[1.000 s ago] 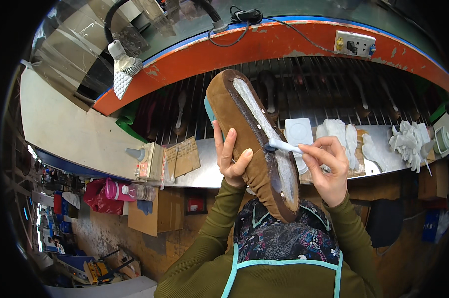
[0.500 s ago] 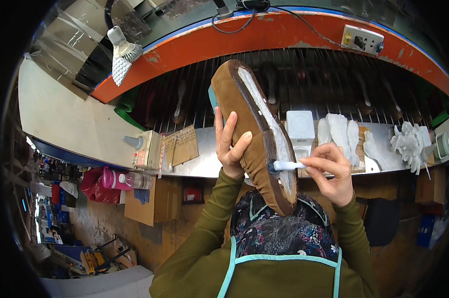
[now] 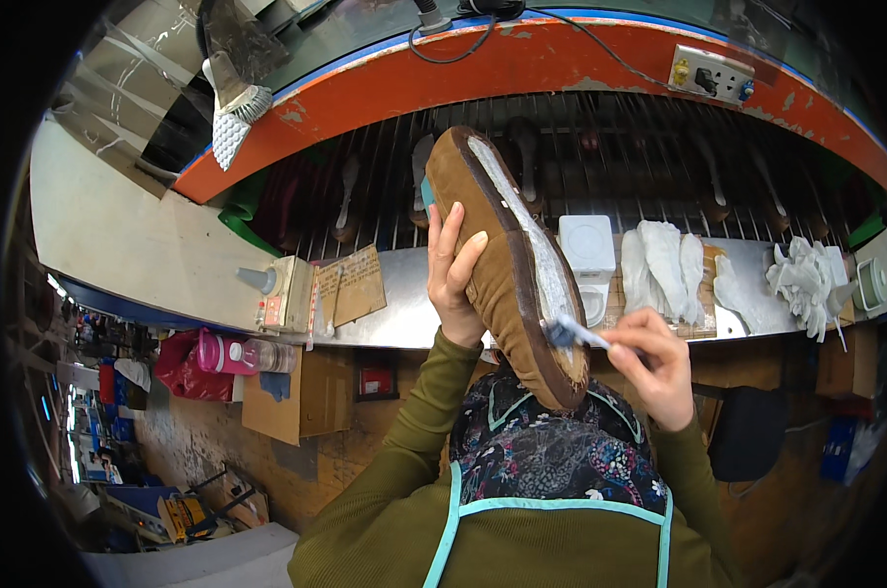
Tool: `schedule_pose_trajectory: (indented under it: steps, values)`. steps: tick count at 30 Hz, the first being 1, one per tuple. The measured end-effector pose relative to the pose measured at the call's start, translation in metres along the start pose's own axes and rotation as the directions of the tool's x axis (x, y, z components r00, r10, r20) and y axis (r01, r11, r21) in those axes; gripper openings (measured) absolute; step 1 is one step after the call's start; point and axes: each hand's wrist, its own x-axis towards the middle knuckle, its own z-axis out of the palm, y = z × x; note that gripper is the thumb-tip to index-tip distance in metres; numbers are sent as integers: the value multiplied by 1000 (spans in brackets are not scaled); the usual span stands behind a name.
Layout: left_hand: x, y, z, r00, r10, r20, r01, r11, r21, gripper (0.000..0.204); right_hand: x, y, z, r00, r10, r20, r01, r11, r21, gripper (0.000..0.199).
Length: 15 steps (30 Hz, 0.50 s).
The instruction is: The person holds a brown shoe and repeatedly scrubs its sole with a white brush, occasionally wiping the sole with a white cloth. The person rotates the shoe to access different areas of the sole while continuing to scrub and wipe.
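My left hand (image 3: pixel 450 274) grips the side of a brown suede shoe (image 3: pixel 488 265) held upside down and tilted, its bottom face toward me and coated with whitish glue. My right hand (image 3: pixel 656 363) pinches a small brush (image 3: pixel 571 335) whose bristle tip rests on the glued bottom near the heel end of the shoe. Both arms wear olive sleeves over a patterned apron with a teal edge.
A metal bench shelf (image 3: pixel 404 304) runs across, with a white lidded tub (image 3: pixel 588 255), several white sole pieces (image 3: pixel 669 265), crumpled white gloves (image 3: pixel 806 279), cardboard cards (image 3: pixel 350 286) and a small glue dispenser (image 3: pixel 272 289). Behind is an orange-edged rack (image 3: pixel 522 59) of dark shoe lasts. A red bag (image 3: pixel 184 367) hangs lower left.
The brush has travelled down the shoe's bottom from the middle toward the heel end. My right hand dropped with it; the left hand keeps the same grip.
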Motion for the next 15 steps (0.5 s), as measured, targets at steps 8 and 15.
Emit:
schedule_pose_trajectory:
  steps: [8,15]
  values:
    - [1,-7,1,1000,5,18,-5,1000,22,52,-10,-8,10,995,-45,-87,37,995,-98,20]
    - [2,-5,-2,1000,26,10,-26,999,43,52,12,-11,14,970,-207,-128,149,921,-361,21]
